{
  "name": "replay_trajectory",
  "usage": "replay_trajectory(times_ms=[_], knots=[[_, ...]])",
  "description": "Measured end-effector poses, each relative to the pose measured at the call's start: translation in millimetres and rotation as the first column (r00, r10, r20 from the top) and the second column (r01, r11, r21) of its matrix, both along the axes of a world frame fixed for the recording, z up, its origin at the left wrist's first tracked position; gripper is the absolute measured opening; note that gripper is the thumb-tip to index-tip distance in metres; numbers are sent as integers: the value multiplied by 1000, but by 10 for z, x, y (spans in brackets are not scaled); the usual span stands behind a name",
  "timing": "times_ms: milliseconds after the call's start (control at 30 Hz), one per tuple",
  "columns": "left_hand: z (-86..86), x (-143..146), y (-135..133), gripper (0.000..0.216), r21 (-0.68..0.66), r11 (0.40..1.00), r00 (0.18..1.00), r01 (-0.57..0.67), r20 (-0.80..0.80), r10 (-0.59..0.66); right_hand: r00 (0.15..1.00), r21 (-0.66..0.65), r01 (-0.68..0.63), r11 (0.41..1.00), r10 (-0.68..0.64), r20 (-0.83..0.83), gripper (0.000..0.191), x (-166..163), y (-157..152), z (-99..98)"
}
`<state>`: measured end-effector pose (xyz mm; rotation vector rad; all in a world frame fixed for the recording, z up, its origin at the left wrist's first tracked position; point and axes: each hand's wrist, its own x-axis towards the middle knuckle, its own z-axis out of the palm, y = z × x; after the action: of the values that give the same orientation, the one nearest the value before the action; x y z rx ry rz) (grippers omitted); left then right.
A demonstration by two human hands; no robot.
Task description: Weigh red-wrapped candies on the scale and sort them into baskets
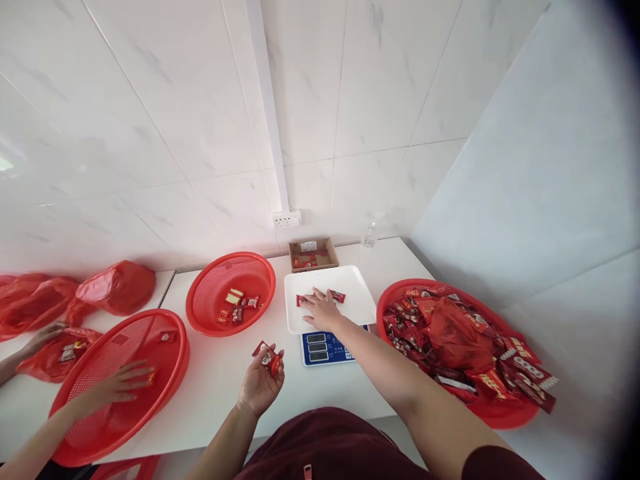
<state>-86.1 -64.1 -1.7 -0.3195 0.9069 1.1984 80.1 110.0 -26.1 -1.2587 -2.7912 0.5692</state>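
Observation:
My left hand (260, 387) is turned palm up over the table's front part, its fingers curled round a few red wrapped candies (267, 358). My right hand (323, 312) reaches onto the white tray of the weighing scale (357, 293), fingers spread. One red wrapped candy (300, 301) pokes out by its fingertips; another red packet (338, 295) lies on the tray just beyond. Whether the fingers press on the first one is hard to see. Below the tray shows the scale's blue panel (327, 349) with its displays, partly behind my forearm.
At right stands a red basket (383, 313) heaped with wrapped snacks. Left of the scale, a red basket (193, 293) holds several packets. A small cardboard box (314, 263) and clear bottle (369, 235) stand behind. A co-worker's hand (117, 387) reaches into another red basket (173, 393).

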Motion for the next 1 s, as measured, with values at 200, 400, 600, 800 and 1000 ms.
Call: replay_trajectory(times_ms=[200, 400, 600, 800, 1000], knots=[[-6, 59, 4, 13, -30, 998, 999, 48, 8, -48, 877, 56, 294, 954, -246, -413, 37, 851, -200, -62], [78, 189, 91, 22, 93, 974, 977, 205, 43, -210, 586, -131, 792, 596, -803, -114, 39, 2032, -558, -554], [147, 380, 207, 23, 116, 944, 947, 309, 52, -317, 591, -239, 803, 546, -780, 204, 61, 2248, -695, -845], [160, 461, 228, 23, 87, 942, 944, 324, 36, -328, 500, -362, 822, 440, -862, 87, 73, 2214, -644, -858], [176, 463, 221, 22, 44, 948, 948, 316, 19, -317, 417, -460, 778, 427, -900, -130, 39, 2234, -660, -802]])
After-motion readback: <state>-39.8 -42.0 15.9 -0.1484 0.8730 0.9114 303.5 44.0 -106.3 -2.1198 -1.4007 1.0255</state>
